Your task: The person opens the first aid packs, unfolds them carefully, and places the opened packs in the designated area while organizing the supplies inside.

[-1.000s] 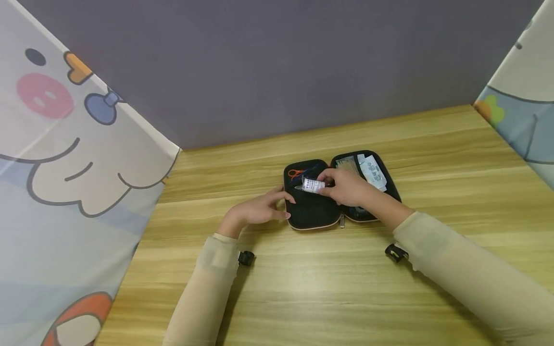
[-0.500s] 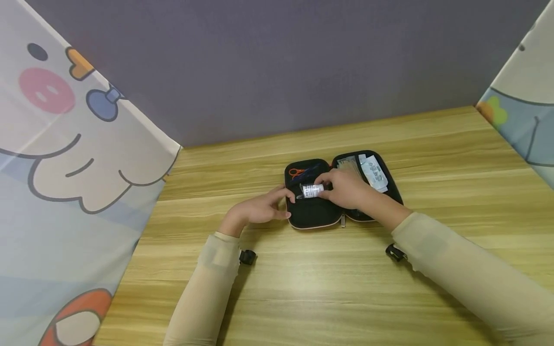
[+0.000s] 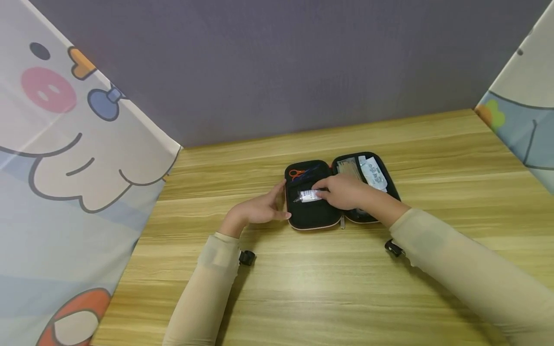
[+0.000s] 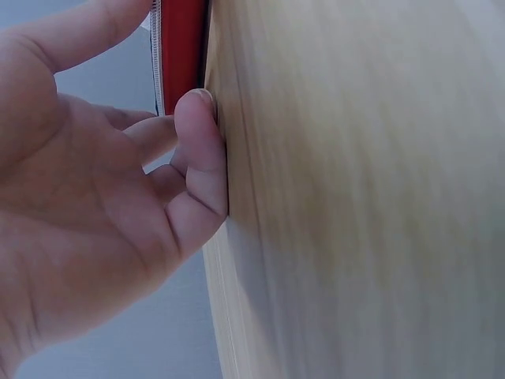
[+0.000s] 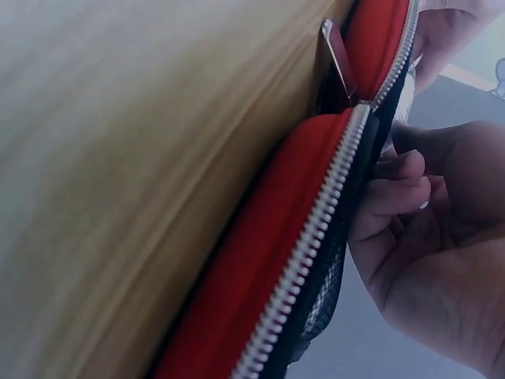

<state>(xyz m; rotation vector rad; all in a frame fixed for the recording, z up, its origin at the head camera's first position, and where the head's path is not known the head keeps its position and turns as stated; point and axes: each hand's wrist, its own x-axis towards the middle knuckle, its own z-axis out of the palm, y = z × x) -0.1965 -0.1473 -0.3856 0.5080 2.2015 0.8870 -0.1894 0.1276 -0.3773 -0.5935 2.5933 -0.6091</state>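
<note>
An unzipped case, black inside and red outside, lies spread on the table, its left half (image 3: 313, 217) nearer my left hand. My right hand (image 3: 344, 190) pinches the right end of a small white bandage roll (image 3: 309, 195) in a clear printed wrapper, low over that half. My left hand (image 3: 261, 207) rests against the case's left edge, thumb and forefinger spread along it. In the left wrist view its little finger (image 4: 201, 150) is bent on the wood beside the red shell (image 4: 181, 55). The right wrist view shows bent fingers (image 5: 390, 193) above the zip edge; the roll is mostly hidden there.
Orange-handled scissors (image 3: 296, 174) lie at the top of the left half. The right half holds a clear bag of thin sticks (image 3: 347, 166) and white printed packets (image 3: 374, 174). A zip pull (image 3: 342, 222) hangs at the front. A grey wall (image 3: 281, 72) stands behind the table.
My right hand has brought the bandage roll down and slightly toward me onto the case's left half. My left forefinger has straightened back from over the case to its edge.
</note>
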